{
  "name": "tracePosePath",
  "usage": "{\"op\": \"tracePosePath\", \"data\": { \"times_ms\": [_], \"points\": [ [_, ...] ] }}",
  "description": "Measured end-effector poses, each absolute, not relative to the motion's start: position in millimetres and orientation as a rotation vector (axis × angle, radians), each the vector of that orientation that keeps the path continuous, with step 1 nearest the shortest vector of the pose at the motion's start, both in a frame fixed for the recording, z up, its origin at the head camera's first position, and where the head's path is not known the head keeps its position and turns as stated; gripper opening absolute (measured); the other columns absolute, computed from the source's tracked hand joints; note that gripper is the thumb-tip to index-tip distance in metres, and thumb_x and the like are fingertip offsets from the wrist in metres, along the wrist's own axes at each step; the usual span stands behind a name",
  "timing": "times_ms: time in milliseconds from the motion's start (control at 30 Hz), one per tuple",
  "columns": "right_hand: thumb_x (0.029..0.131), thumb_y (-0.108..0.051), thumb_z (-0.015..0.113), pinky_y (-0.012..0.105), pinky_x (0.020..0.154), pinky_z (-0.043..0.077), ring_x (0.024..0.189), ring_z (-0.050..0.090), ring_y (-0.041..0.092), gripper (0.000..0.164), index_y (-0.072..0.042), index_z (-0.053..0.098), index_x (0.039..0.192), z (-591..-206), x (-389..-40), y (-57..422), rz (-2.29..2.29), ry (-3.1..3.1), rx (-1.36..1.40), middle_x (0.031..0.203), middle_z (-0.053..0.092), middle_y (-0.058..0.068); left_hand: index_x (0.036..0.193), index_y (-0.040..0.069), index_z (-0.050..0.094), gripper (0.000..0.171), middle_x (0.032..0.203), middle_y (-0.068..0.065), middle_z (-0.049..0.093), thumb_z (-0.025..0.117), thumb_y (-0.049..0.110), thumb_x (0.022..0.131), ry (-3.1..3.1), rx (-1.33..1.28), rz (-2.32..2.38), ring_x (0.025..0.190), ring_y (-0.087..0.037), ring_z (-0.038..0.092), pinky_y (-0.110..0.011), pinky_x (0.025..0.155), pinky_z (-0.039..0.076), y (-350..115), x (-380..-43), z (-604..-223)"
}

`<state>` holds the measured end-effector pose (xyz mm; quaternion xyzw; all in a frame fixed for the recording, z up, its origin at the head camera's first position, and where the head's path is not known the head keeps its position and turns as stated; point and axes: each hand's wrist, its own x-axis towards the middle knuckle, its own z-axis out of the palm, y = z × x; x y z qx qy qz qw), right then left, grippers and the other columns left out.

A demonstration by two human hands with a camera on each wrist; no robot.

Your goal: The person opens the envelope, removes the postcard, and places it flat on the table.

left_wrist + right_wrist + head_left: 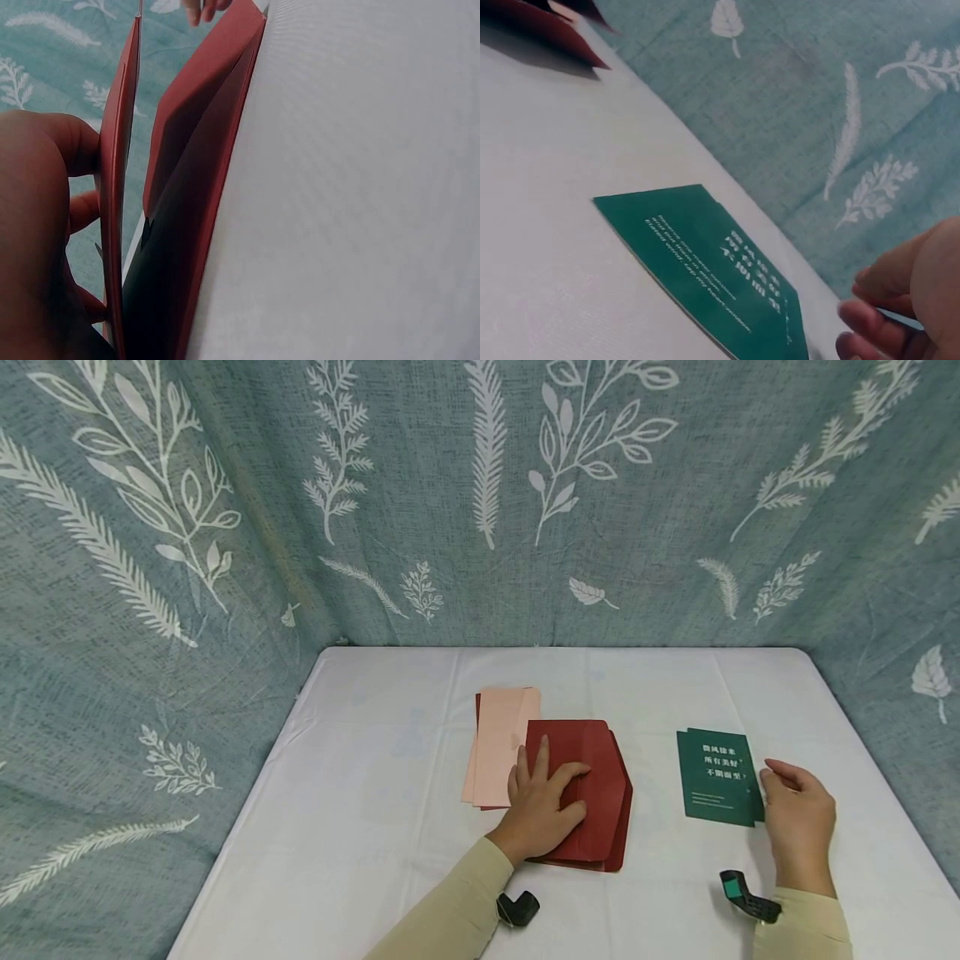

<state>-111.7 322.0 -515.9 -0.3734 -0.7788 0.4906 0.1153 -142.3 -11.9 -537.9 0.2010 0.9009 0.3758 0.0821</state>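
Two red envelopes lie stacked a little askew in the middle of the table, flaps toward the right. My left hand rests on the top one with its fingers spread. In the left wrist view, the fingers touch one side of the top red envelope, and a gap shows between it and the lower one. Beside the right edge of the green cards, which bear white lettering, is my right hand. Its fingers are loosely bent with nothing between them, just past the green card in the right wrist view.
Left of the red envelopes lies a stack of pale pink envelopes, partly under them, with a red edge showing beneath. A white cloth covers the table. A leaf-patterned blue-green curtain hangs behind and along the sides.
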Motion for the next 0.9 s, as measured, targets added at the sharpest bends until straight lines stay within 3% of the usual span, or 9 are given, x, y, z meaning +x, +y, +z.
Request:
{"op": "tracePosePath", "data": {
  "times_ms": [167,367,433,500,600,733,900],
  "points": [
    [0.115,-0.03,0.055,0.014,0.065,0.046,0.098,0.057,0.019,0.046,-0.002,0.064,0.149,-520.5,-111.1,308.8,1.401,-2.347,-0.904,0.129,0.064,0.017,0.151,0.031,0.06,0.054,0.181,-0.017,0.006,0.056,0.032,0.098,2.694,0.603,1.123,0.161,-0.05,-0.008,-0.069,0.123,0.004,-12.0,-141.7,-538.1],
    [0.109,-0.022,0.069,0.015,0.079,0.047,0.104,0.062,0.02,0.038,-0.001,0.069,0.141,-530.0,-112.1,271.6,1.245,-2.534,-0.234,0.126,0.068,0.015,0.152,0.031,0.06,0.053,0.181,-0.017,0.006,0.056,0.033,0.098,2.697,0.602,1.119,0.161,-0.05,-0.007,-0.069,0.123,0.005,-12.1,-141.3,-538.3],
    [0.107,-0.023,0.073,0.026,0.092,0.053,0.119,0.062,0.028,0.045,-0.001,0.066,0.147,-531.3,-112.9,257.4,1.221,-2.62,-0.001,0.137,0.065,0.016,0.152,0.031,0.06,0.053,0.181,-0.017,0.006,0.057,0.033,0.099,2.702,0.602,1.113,0.161,-0.051,-0.007,-0.069,0.123,0.006,-12.0,-141.2,-537.9],
    [0.106,-0.027,0.075,0.047,0.106,0.052,0.136,0.054,0.038,0.056,-0.003,0.06,0.154,-533.1,-113.6,244.9,1.208,-2.713,0.178,0.152,0.057,0.018,0.152,0.031,0.06,0.053,0.18,-0.018,0.007,0.058,0.033,0.099,2.708,0.605,1.107,0.161,-0.051,-0.006,-0.07,0.123,0.007,-12.1,-140.9,-536.9],
    [0.106,-0.034,0.075,0.074,0.114,0.033,0.153,0.033,0.048,0.067,-0.004,0.053,0.161,-534.8,-112.6,231.7,1.15,-2.854,0.32,0.167,0.042,0.021,0.152,0.03,0.061,0.053,0.18,-0.019,0.009,0.06,0.034,0.099,2.716,0.609,1.097,0.161,-0.052,-0.005,-0.07,0.123,0.008,-12.3,-140.6,-535.2],
    [0.104,-0.033,0.076,0.079,0.114,0.023,0.156,0.026,0.049,0.068,-0.006,0.052,0.162,-538.3,-110.5,226.8,1.039,-2.956,0.366,0.171,0.034,0.024,0.152,0.029,0.062,0.052,0.18,-0.019,0.01,0.062,0.037,0.101,2.72,0.617,1.087,0.161,-0.052,-0.004,-0.07,0.123,0.008,-13.3,-140.5,-536.3],
    [0.104,-0.029,0.076,0.081,0.11,0.025,0.156,0.024,0.049,0.064,-0.011,0.055,0.161,-541.6,-110.5,226.9,0.967,-2.992,0.399,0.173,0.033,0.023,0.151,0.025,0.062,0.053,0.179,-0.02,0.011,0.065,0.047,0.103,2.687,0.596,1.12,0.162,-0.05,-0.005,-0.07,0.123,0.008,-16.5,-140.5,-537.1]
  ]
}}
